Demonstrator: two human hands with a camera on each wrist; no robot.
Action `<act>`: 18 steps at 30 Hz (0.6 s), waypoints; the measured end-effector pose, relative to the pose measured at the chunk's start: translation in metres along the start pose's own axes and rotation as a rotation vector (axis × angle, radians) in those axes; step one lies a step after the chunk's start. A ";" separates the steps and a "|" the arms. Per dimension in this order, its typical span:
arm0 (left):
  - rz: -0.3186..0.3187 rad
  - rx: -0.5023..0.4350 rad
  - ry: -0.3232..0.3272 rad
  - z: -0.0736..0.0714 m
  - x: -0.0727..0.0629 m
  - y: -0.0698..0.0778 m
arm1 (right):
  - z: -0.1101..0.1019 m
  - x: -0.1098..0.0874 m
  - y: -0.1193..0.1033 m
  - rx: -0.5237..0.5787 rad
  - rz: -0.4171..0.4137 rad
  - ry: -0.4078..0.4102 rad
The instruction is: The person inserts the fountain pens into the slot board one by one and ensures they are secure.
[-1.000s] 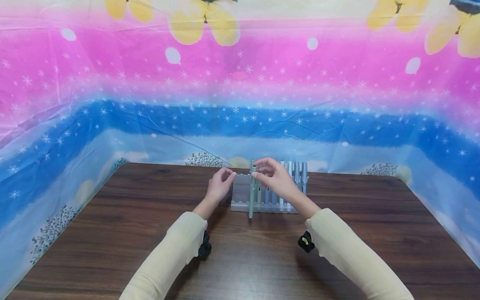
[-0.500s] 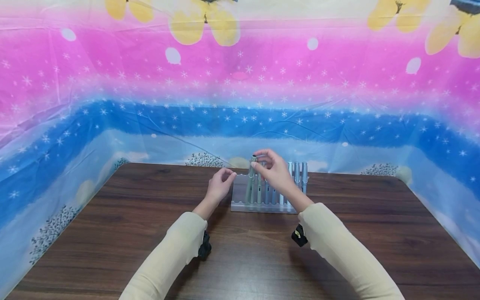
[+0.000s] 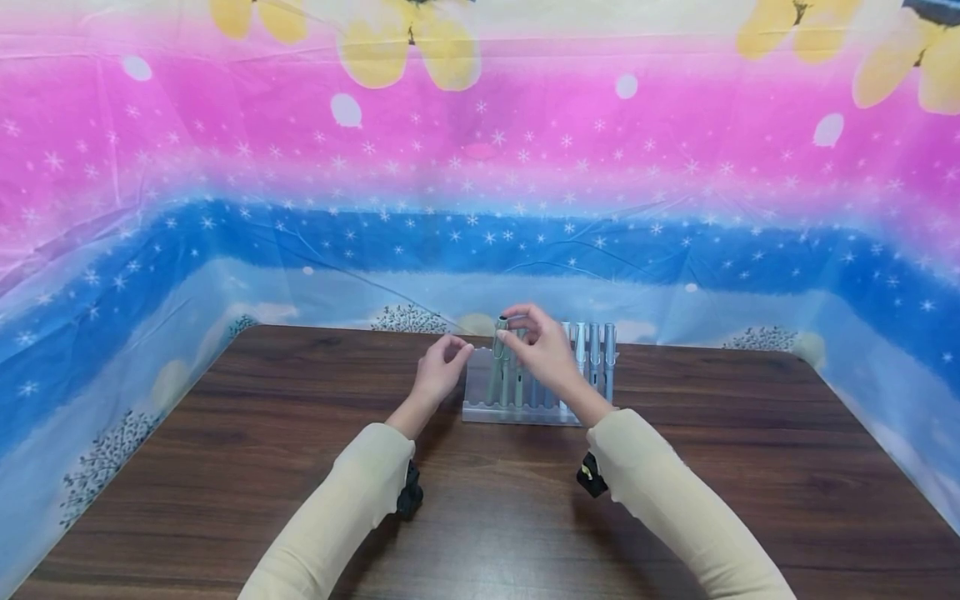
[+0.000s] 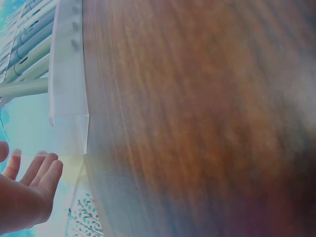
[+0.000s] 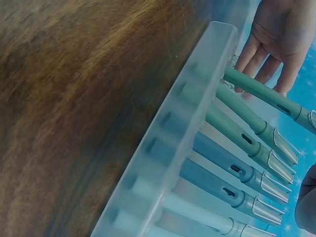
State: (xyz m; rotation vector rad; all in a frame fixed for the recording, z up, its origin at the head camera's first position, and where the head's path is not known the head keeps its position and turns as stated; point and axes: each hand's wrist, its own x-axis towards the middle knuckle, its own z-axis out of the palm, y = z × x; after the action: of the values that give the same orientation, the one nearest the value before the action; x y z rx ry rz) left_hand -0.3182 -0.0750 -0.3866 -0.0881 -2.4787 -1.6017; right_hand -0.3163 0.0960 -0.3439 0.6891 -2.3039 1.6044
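My right hand (image 3: 543, 348) pinches a green pen (image 3: 498, 346) near its capped top, between thumb and fingers. The pen leans slightly, its lower end at the notched front ledge of a clear pen rack (image 3: 478, 382). In the right wrist view this held pen (image 5: 264, 93) is the outermost of the row, beside two other green pens. My left hand (image 3: 438, 367) holds the rack's upper left corner between thumb and index finger. Its other fingers (image 4: 48, 173) show near the rack's end in the left wrist view.
Several more pens stand in the rack: green pens (image 5: 232, 131), blue pens (image 5: 217, 160), pale pens (image 5: 197, 210) and grey-blue ones (image 3: 609, 358) at the right end. The brown wooden table (image 3: 487, 517) carries the rack near its back edge, before a patterned cloth (image 3: 420, 242).
The green pen has gone from in front of the rack, its tip below the ledge, up and back into the rack's left part. My right hand moved slightly left; my left hand stayed put.
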 end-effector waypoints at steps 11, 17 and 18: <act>0.044 -0.022 0.005 0.000 0.001 -0.004 | 0.002 -0.005 -0.014 0.016 0.068 -0.037; 0.006 -0.015 0.003 0.000 0.001 -0.001 | 0.002 -0.010 -0.034 -0.007 0.101 -0.039; 0.004 -0.010 0.003 0.000 0.001 -0.001 | 0.003 -0.009 -0.031 -0.014 0.106 -0.040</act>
State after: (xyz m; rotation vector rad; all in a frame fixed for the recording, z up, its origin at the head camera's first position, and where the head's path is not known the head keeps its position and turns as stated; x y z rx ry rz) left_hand -0.3195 -0.0749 -0.3874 -0.0915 -2.4665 -1.6119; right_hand -0.2928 0.0868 -0.3238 0.6106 -2.4159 1.6317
